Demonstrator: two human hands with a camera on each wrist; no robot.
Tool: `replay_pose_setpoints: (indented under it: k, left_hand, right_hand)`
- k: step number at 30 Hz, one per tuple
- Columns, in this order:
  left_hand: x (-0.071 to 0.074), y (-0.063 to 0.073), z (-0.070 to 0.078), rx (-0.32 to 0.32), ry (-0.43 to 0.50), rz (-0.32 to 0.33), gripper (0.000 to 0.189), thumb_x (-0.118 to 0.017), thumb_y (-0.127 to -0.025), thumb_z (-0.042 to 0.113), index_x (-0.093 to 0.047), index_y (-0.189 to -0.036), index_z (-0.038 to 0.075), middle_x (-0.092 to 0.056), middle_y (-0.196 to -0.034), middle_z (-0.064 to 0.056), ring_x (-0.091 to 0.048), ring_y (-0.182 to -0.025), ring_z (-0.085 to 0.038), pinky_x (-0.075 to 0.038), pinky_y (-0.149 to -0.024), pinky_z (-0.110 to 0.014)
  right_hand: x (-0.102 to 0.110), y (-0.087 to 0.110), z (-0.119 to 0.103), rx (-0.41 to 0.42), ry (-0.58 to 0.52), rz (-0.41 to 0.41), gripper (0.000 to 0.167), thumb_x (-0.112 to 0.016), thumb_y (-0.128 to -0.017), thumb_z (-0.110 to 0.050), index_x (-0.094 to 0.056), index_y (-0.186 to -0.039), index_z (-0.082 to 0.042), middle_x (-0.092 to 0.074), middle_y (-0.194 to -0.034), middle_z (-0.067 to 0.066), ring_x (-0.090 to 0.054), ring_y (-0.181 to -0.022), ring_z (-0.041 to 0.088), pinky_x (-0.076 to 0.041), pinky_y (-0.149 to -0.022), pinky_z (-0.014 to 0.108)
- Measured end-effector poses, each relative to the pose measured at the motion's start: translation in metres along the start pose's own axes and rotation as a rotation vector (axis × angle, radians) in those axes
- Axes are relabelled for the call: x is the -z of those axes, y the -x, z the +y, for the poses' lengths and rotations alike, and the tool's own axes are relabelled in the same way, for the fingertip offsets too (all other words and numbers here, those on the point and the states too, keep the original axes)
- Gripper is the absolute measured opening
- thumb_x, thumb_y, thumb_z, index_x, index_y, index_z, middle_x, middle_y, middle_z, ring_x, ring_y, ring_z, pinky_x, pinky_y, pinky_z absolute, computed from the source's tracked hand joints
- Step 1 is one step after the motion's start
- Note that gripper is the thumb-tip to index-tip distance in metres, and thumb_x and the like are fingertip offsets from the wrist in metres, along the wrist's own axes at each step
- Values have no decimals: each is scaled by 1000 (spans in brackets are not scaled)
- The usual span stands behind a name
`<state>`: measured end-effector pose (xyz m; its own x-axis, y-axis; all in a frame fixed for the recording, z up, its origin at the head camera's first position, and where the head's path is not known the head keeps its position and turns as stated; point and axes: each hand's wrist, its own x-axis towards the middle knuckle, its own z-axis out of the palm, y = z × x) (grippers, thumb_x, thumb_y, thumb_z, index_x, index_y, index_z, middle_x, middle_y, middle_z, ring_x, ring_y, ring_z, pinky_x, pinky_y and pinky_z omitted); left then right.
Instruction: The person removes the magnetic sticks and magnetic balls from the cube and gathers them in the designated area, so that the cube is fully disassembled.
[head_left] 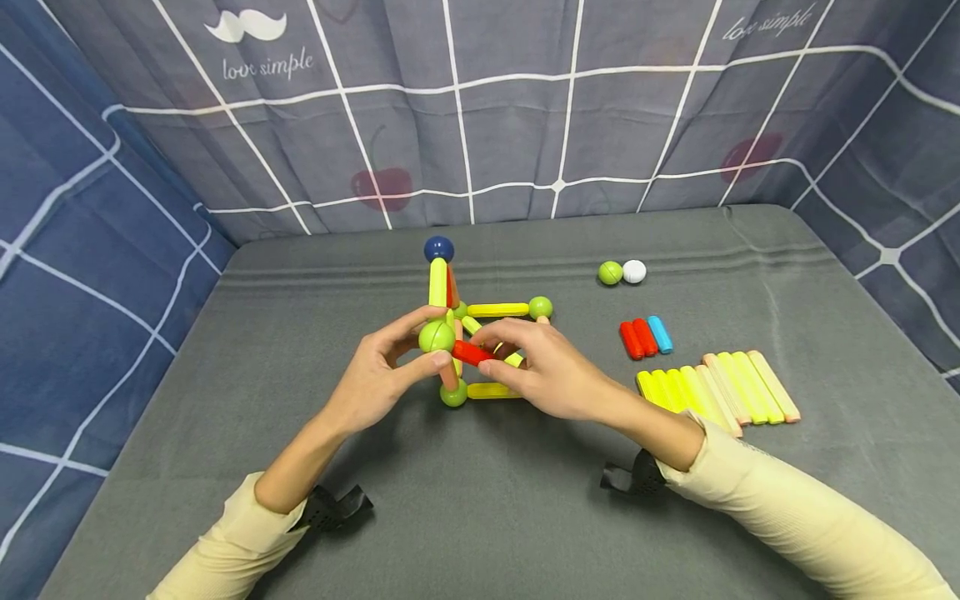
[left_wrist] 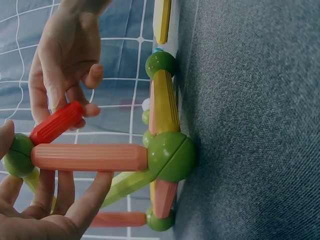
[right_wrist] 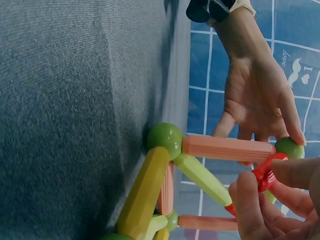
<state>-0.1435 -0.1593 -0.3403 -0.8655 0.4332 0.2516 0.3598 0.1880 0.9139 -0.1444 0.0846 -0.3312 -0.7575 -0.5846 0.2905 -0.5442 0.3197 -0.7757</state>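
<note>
My left hand (head_left: 375, 375) pinches a green ball (head_left: 437, 337) between thumb and fingers. This ball caps an upright orange rod (left_wrist: 90, 157), which stands on a lower green ball (left_wrist: 172, 156) at a corner of a rod-and-ball frame. With thumb and fingertips my right hand (head_left: 558, 371) holds a short red rod (head_left: 471, 353), its inner end right at the pinched ball. Other parts of the frame are yellow rods (head_left: 498, 310), a green corner ball (head_left: 540, 307) and a raised dark blue ball (head_left: 438, 249). My right hand hides part of the frame's near right side.
Right of the frame, a loose green ball (head_left: 610, 272) and a white ball (head_left: 634, 272) lie side by side. Nearer are red short rods (head_left: 643, 337), a blue one (head_left: 660, 334), and a row of yellow and orange rods (head_left: 716, 387). A grid-patterned curtain (head_left: 510, 142) borders the grey table.
</note>
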Motion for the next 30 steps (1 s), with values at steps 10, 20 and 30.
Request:
replay_pose_setpoints:
  k: [10,20,30]
  left_hand:
    - [-1,-1,0,-21,6,5,50,-69,-94,12,-53,-140,5,-63,-117,-7,-58,-109,-23,-46,-94,-34]
    - [0,-1,0,-10,6,9,49,-69,-93,10,-53,-140,5,-61,-126,-7,-59,-111,-24,-49,-88,-33]
    - [0,0,0,7,-7,10,49,-69,-93,10,-55,-139,10,-59,-132,-7,-59,-111,-26,-50,-86,-37]
  right_hand:
    - [-6,-2,-2,10,67,37,23,-72,-92,-18,-71,-115,-16,-66,-97,-15,-62,-78,2,-37,-83,41]
    - [-7,-3,-6,-41,151,32,19,-69,-94,-17,-71,-112,-16,-63,-84,-12,-60,-68,7,-42,-75,35]
    - [5,7,2,-171,72,61,24,-71,-93,-17,-70,-116,-11,-65,-88,-4,-62,-73,15,-51,-63,31]
